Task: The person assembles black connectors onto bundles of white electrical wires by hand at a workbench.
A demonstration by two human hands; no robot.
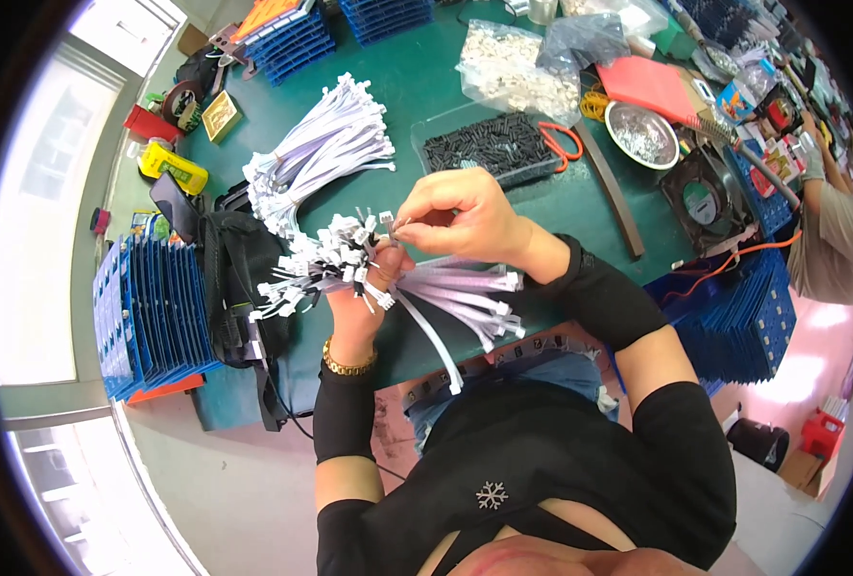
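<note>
My left hand [357, 312] is closed around a bundle of flat white cables [455, 298]. White connector ends [335, 250] crowd out on the bundle's left side, and its other ends fan out to the right. Just above the left thumb, my right hand [479, 216] pinches thumb and forefinger together beside one white connector [386, 219]. What lies between those fingertips is too small to make out. Behind my hands, a second bundle of white cables [325, 144] rests on the green table [402, 58].
A clear tray [532, 176] of short black pieces sits behind my right hand, with orange-handled scissors [570, 144] at its edge. Further right are a dark bar [609, 192], a metal bowl [671, 144] and a fan [705, 206]. A black bag [229, 288] and blue racks [162, 307] stand left.
</note>
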